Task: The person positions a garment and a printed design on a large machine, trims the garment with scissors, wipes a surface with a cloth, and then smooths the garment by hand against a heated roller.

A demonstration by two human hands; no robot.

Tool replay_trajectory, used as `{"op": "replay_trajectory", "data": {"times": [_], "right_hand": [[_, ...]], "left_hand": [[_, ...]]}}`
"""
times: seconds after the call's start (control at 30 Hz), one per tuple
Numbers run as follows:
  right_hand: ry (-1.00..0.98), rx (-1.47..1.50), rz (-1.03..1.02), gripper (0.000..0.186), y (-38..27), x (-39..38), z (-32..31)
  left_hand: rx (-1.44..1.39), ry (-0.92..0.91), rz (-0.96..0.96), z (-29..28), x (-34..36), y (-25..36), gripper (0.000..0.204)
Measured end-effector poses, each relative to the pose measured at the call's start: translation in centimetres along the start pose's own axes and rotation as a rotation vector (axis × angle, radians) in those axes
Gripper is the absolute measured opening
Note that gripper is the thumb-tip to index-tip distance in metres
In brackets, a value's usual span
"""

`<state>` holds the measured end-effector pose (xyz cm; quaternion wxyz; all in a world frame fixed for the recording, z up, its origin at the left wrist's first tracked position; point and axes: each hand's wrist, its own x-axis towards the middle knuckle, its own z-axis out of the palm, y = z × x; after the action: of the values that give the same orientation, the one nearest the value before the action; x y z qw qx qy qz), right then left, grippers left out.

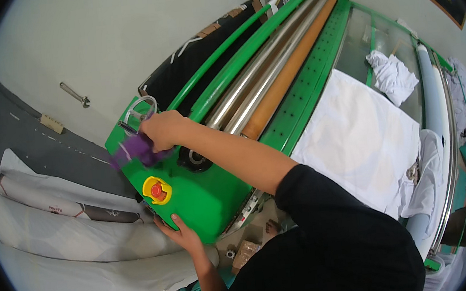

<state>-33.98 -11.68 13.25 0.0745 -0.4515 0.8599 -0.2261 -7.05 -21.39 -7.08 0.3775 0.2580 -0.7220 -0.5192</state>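
My right fingers (158, 143) grasp a crumpled purple cloth (139, 149); loose folds could snag the round silver metal handwheel (140, 99). My left fingers (179, 223) are released.

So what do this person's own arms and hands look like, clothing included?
The right hand and left hand are ungloved. The visible forearms and wrists are bare, with no watch or bracelet showing. The right arm has a plain black short sleeve; the left sleeve is out of sight.
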Motion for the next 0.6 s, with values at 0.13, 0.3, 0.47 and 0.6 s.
{"op": "replay_trajectory", "data": {"times": [0.13, 0.3, 0.47, 0.6], "right_hand": [[0.363, 0.257, 0.034, 0.051, 2.7, -6.3, -1.1], [0.564, 0.420, 0.238, 0.054, 14.2, -22.3, 1.5], [0.455, -0.071, 0.909, 0.063, 28.5, -40.3, 11.5], [0.343, -0.232, 1.268, 0.081, 29.9, -48.2, 15.4]], "left_hand": [[0.235, 0.029, 0.038, -0.3, 0.3, -0.7, 0.073], [-0.176, -0.054, -0.292, -2.1, -0.5, -1.2, 0.068], [-0.270, -0.173, -0.424, -2.6, -0.2, -0.6, 0.066], [-0.250, -0.155, -0.425, -2.3, -0.1, 0.3, 0.067]]}}
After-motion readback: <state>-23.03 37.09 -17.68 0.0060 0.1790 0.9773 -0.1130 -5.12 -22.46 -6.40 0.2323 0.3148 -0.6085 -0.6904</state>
